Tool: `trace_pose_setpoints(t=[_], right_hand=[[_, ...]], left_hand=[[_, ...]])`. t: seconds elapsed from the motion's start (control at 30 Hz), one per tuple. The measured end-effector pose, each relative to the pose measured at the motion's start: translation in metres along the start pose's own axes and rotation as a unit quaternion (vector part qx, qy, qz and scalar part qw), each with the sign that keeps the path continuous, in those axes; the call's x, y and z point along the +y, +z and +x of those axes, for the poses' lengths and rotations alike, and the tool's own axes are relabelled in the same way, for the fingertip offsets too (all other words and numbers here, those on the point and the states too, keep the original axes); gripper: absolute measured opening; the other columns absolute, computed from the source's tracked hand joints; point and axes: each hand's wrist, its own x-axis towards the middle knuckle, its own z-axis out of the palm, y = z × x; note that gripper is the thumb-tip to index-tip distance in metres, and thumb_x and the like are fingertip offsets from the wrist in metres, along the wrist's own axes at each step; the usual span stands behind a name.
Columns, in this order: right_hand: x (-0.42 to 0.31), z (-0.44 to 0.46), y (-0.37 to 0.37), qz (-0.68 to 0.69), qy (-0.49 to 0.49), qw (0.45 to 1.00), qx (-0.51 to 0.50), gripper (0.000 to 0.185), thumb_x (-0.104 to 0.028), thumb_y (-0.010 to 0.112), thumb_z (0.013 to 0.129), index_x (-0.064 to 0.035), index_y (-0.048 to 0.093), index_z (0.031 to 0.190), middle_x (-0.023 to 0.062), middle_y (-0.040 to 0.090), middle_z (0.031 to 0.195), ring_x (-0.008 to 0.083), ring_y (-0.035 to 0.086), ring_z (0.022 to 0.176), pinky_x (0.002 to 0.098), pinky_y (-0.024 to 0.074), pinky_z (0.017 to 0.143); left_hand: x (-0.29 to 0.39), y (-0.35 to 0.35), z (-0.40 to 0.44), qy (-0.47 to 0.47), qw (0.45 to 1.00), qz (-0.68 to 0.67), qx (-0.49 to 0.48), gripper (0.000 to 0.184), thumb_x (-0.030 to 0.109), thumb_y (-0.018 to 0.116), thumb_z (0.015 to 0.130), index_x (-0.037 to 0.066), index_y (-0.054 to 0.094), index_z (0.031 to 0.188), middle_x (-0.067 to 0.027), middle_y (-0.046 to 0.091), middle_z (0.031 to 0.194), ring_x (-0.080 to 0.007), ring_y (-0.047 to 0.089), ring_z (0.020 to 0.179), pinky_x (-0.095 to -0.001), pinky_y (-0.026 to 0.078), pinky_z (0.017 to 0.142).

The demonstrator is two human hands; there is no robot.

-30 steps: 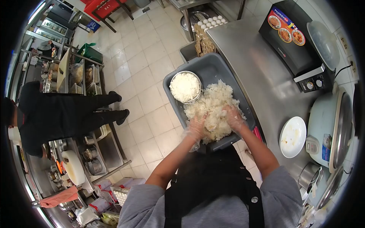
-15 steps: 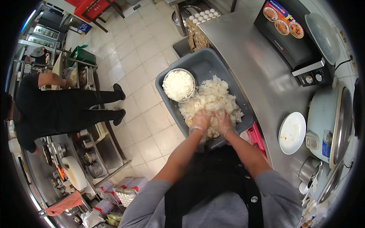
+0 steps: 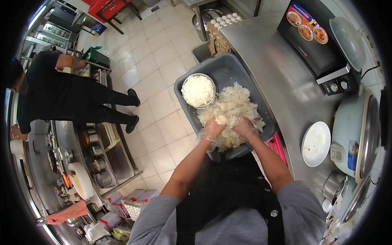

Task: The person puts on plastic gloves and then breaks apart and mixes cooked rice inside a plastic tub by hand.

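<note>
Cooked white rice (image 3: 233, 100) is heaped in a grey plastic tub (image 3: 245, 65) in front of me. Both my hands wear clear plastic gloves. My left hand (image 3: 213, 130) curls around a clump of rice at the near side of the heap, with a pale yellowish bit at its fingertips. Beside it my right hand (image 3: 245, 128) is closed on rice too, its fingertips partly sunk in the grains. A round metal pot (image 3: 215, 94) filled with rice stands inside the tub, beyond my left hand.
At right, a steel counter (image 3: 261, 53) carries a microwave (image 3: 310, 45), a soiled white plate (image 3: 316, 143) and a large rice cooker (image 3: 347, 134). Eggs (image 3: 224, 19) stand beyond the tub. A co-worker in black (image 3: 61, 94) is at the left counter.
My hands have lifted slightly out of the rice and drawn a clump up between them. The view has shifted a little. The co-worker leans differently, one arm now reaching farther back.
</note>
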Motion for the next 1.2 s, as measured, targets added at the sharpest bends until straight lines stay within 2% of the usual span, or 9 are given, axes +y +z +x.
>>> trace_pose_setpoints(t=[0.1, 0.2, 0.3, 0.37, 0.5, 0.6, 0.77, 1.0, 1.2], right_hand=[[-0.003, -0.002, 0.001, -0.055, 0.015, 0.998, 0.005, 0.047, -0.038, 0.072, 0.068, -0.0172, 0.065, 0.109, 0.0172, 0.066, 0.095, 0.0328, 0.064, 0.088, 0.039, 0.0509, 0.079], [0.003, 0.001, 0.005, -0.078, 0.07, 0.994, -0.03, 0.048, -0.039, 0.073, 0.068, -0.0195, 0.064, 0.111, 0.0157, 0.065, 0.102, 0.0311, 0.06, 0.101, 0.042, 0.0481, 0.086], [0.029, 0.003, 0.021, -0.22, -0.061, 0.972, 0.05, 0.057, -0.043, 0.075, 0.065, -0.0201, 0.061, 0.115, 0.0135, 0.061, 0.114, 0.0329, 0.049, 0.117, 0.0463, 0.043, 0.093], [-0.012, -0.024, -0.007, -0.157, 0.024, 0.987, 0.021, 0.063, -0.043, 0.078, 0.063, -0.0195, 0.058, 0.118, 0.0109, 0.056, 0.122, 0.0364, 0.038, 0.125, 0.0477, 0.0382, 0.099], [0.002, -0.014, 0.028, -0.114, 0.001, 0.993, 0.043, 0.065, -0.039, 0.081, 0.061, -0.019, 0.057, 0.118, 0.0104, 0.056, 0.118, 0.0381, 0.041, 0.12, 0.0431, 0.04, 0.098], [0.021, 0.005, 0.045, -0.079, -0.056, 0.994, 0.049, 0.056, -0.025, 0.08, 0.064, -0.0168, 0.058, 0.115, 0.01, 0.058, 0.111, 0.0334, 0.041, 0.12, 0.0408, 0.0422, 0.095], [0.022, 0.001, 0.039, 0.314, -0.035, 0.949, -0.011, 0.043, -0.002, 0.068, 0.067, -0.0081, 0.057, 0.107, 0.0075, 0.061, 0.091, 0.0218, 0.056, 0.096, 0.0334, 0.0467, 0.08], [-0.016, -0.012, -0.002, 0.243, 0.007, 0.97, 0.031, 0.046, -0.006, 0.065, 0.074, -0.0063, 0.051, 0.118, 0.0112, 0.062, 0.095, 0.0209, 0.058, 0.094, 0.0327, 0.0469, 0.081], [-0.029, -0.021, -0.014, 0.242, 0.004, 0.97, 0.0, 0.066, -0.027, 0.072, 0.077, -0.002, 0.044, 0.131, 0.0184, 0.06, 0.114, 0.0254, 0.057, 0.105, 0.0338, 0.0439, 0.092]], left_hand=[[-0.005, 0.001, -0.003, -0.012, 1.0, 0.011, 0.013, 0.045, 0.032, 0.075, 0.066, 0.008, 0.066, 0.103, -0.0177, 0.067, 0.091, -0.0336, 0.064, 0.089, -0.0406, 0.051, 0.08], [-0.013, 0.005, -0.005, -0.03, 0.998, 0.047, -0.019, 0.054, 0.034, 0.076, 0.065, 0.008, 0.062, 0.111, -0.0196, 0.066, 0.094, -0.035, 0.063, 0.091, -0.0407, 0.05, 0.084], [-0.021, 0.011, -0.011, 0.117, 0.991, 0.067, 0.022, 0.068, 0.042, 0.076, 0.066, 0.006, 0.055, 0.119, -0.0227, 0.064, 0.101, -0.0363, 0.061, 0.096, -0.0396, 0.049, 0.087], [0.018, -0.007, -0.029, 0.039, 0.995, 0.061, -0.065, 0.085, 0.051, 0.078, 0.064, 0.009, 0.046, 0.129, -0.0245, 0.057, 0.116, -0.0368, 0.054, 0.112, -0.0413, 0.043, 0.094], [-0.016, 0.024, 0.006, 0.0, 0.991, -0.056, -0.118, 0.084, 0.055, 0.078, 0.065, 0.003, 0.046, 0.124, -0.0198, 0.059, 0.111, -0.0328, 0.053, 0.11, -0.0414, 0.042, 0.092], [-0.011, 0.023, 0.009, -0.071, 0.971, -0.173, -0.151, 0.073, 0.051, 0.078, 0.068, 0.005, 0.049, 0.116, -0.014, 0.059, 0.107, -0.0258, 0.052, 0.106, -0.0385, 0.041, 0.091], [0.008, 0.013, 0.01, -0.043, 0.921, -0.36, -0.141, 0.044, 0.031, 0.081, 0.07, 0.011, 0.05, 0.094, -0.0035, 0.057, 0.087, -0.0125, 0.051, 0.082, -0.0274, 0.044, 0.076], [0.032, 0.0, 0.001, -0.038, 0.921, -0.38, -0.082, 0.038, 0.022, 0.076, 0.074, 0.013, 0.044, 0.092, -0.0029, 0.053, 0.087, -0.0135, 0.049, 0.084, -0.0276, 0.041, 0.073], [0.033, -0.01, 0.001, -0.123, 0.891, -0.437, -0.023, 0.03, 0.02, 0.07, 0.081, 0.014, 0.048, 0.1, -0.0038, 0.054, 0.091, -0.0154, 0.051, 0.086, -0.0309, 0.043, 0.07]])
